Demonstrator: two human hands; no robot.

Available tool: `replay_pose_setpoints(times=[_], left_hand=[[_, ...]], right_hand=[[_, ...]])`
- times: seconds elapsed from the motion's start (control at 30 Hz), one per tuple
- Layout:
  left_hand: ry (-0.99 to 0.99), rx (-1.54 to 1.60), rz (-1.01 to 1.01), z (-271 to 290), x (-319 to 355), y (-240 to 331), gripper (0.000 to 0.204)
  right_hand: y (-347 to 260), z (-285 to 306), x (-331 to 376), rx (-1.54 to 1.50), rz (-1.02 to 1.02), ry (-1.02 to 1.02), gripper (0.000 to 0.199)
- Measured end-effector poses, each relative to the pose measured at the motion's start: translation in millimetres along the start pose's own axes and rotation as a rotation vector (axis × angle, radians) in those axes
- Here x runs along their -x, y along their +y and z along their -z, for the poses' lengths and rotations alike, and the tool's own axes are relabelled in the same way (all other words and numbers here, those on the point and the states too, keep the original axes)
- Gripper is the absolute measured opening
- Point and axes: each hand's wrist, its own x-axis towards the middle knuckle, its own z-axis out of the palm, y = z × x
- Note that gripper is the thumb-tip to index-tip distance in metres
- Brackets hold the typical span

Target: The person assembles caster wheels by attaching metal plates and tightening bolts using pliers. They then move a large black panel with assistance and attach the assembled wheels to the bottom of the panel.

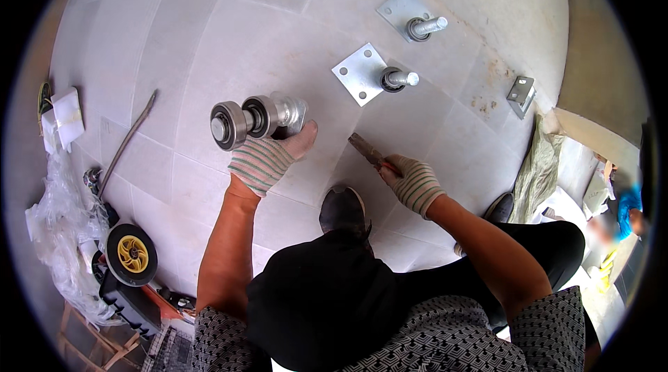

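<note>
With twelve at the top of the view, a steel shaft with two bearings [235, 123] sits at ten o'clock from the centre, its end bearing toward the left. The gloved left hand [263, 163], at nine, is closed around it from below; most of its fingers are hidden. Just past the centre, toward two o'clock, a narrow hand tool [366, 148] points up and left, well apart from the shaft. The gloved right hand [414, 184], toward three, is clamped on its reddish handle end.

Beyond, between twelve and one, lies a square four-hole plate [355, 73] with a bearing-fitted stud; a similar plate [398, 9] lies farther off at one. A grey metal block [520, 97] rests at two. A dark shoe [342, 210] stands at six, a yellow-hubbed wheel [132, 254] at eight, and crumpled clear plastic [66, 212] between eight and nine.
</note>
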Motion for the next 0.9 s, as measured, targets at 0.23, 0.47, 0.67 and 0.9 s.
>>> replay_pose_setpoints(times=[0.23, 0.47, 0.67, 0.9], left_hand=[[0.032, 0.294, 0.079, 8, 2, 45, 0.033], [0.047, 0.369, 0.072, 10, 8, 69, 0.058], [0.009, 0.366, 0.121, 3, 10, 95, 0.067], [-0.004, 0.299, 0.173, -6, 8, 97, 0.050]], right_hand=[[50, -17, -5, 0.066, 0.122, 0.168, 0.020], [57, -20, -11, 0.033, 0.060, 0.205, 0.025], [27, 2, -5, 0.286, 0.187, 0.361, 0.025], [-119, 58, 24, -0.442, 0.546, 0.441, 0.047]])
